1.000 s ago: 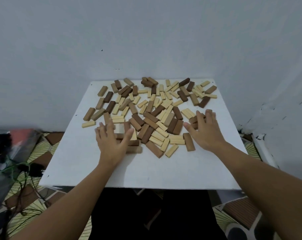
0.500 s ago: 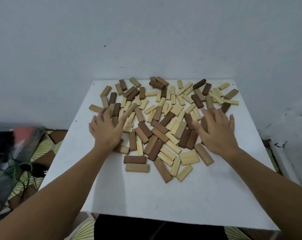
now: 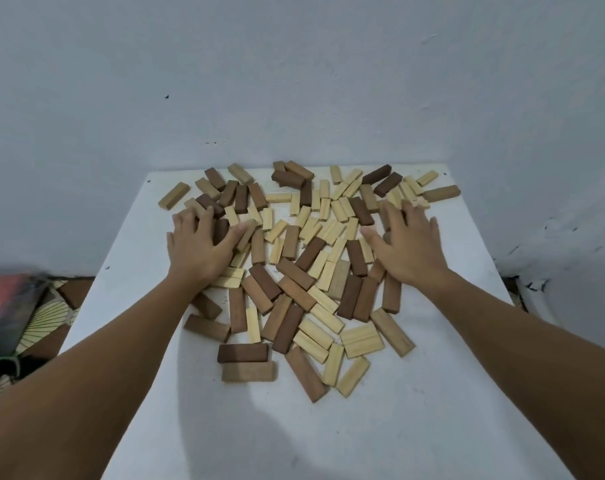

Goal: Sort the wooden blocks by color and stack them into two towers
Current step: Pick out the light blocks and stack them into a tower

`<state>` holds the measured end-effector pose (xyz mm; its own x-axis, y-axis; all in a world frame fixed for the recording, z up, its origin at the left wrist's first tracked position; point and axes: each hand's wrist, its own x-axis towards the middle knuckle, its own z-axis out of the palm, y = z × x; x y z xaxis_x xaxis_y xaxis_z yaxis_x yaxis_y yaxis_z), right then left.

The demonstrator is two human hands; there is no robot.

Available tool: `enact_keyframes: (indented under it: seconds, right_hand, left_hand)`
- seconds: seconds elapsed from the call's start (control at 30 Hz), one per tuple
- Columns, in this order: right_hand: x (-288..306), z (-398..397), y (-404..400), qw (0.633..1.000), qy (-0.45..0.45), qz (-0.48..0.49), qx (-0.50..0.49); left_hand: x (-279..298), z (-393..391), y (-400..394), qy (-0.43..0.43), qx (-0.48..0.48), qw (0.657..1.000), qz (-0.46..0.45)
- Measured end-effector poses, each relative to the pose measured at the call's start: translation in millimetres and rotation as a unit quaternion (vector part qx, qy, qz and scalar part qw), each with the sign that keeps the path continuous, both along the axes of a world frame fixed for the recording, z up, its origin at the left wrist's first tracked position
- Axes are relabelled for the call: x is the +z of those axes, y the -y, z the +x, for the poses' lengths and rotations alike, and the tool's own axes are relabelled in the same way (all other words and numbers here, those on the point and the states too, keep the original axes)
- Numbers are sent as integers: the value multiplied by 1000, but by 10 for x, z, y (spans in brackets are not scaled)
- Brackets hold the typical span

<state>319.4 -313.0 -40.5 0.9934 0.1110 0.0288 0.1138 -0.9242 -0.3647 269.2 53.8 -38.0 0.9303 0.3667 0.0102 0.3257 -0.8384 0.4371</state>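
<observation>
Several wooden blocks lie mixed in one flat heap on the white table [image 3: 380,427]. Pale blocks [image 3: 361,339] and dark brown blocks [image 3: 242,352] are scattered among each other, with no tower standing. My left hand [image 3: 197,245] rests palm down on the left side of the heap, fingers spread over dark and pale blocks. My right hand [image 3: 406,245] lies flat on the right side of the heap, fingers straight and pointing toward the wall. Neither hand grips a block. Blocks under both palms are hidden.
A grey-white wall stands right behind the table's far edge. Bare tabletop shows in front of the heap and along the left side. A patterned floor, a red and black bundle [image 3: 6,299] and cables lie to the left, below the table.
Both hands have slid farther from me across the heap, toward the wall. Some blocks under them shifted, and the view tilted downward so the table looks nearer.
</observation>
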Motion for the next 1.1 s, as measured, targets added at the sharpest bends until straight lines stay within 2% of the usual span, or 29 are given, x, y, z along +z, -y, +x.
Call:
enact_keyframes:
  seconds: [0.13,0.3,0.37,0.43,0.57,0.7,0.8,0.93,1.0,1.1]
  right_hand:
    - [70,92,131,996,74,29,-32]
    - [150,529,296,993,-22,27,-109]
    - [138,616,284,994,-48,17,-95]
    - [109,682,237,996,-58,8,-72]
    - [99,773,108,999,-37,18,-29]
    - [66,902,19,997,-25,40,54]
    - [-19,976,-18,997,-18,37,65]
    - [-31,1018,10,996,-23,40,74]
    - [24,928,31,996,-20,59,64]
    - [130,574,-7,992,65,102,45]
  left_hand:
    - [-3,-58,35,12,2,1000,-6]
    - [211,1,97,49,81,991,-99]
    - [232,106,23,57,96,987,-111]
    - [231,234,-62,25,89,989,-112]
    - [170,482,-71,-49,61,996,-37]
    - [104,572,34,-40,25,999,3]
    - [33,602,22,-39,-19,999,30]
    - [117,622,41,-46,-36,998,-15]
    - [194,570,77,-24,-38,998,-49]
    - [315,362,142,22,-52,995,-78]
